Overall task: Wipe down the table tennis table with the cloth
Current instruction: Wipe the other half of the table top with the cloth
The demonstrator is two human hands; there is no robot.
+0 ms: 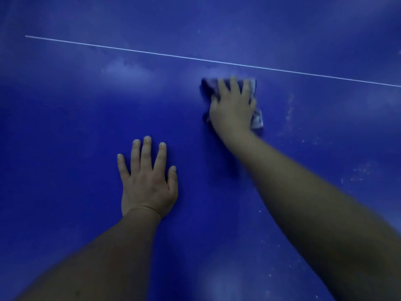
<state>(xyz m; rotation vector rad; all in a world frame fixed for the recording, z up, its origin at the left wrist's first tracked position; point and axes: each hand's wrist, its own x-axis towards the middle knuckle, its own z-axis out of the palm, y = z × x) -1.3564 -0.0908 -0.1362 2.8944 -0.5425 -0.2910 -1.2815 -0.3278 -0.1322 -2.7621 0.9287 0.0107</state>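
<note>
The blue table tennis table fills the whole view, with a thin white line running across its far part. My right hand lies flat on a dark, crumpled cloth just below that line, fingers spread and straight, pressing it onto the surface. The cloth shows around the fingertips and beside the palm; the hand and cloth are motion-blurred. My left hand rests flat on the bare table nearer to me, fingers straight and spread, holding nothing.
Pale dusty smudges lie on the surface left of the cloth. Small white specks are scattered on the table to the right of my right arm.
</note>
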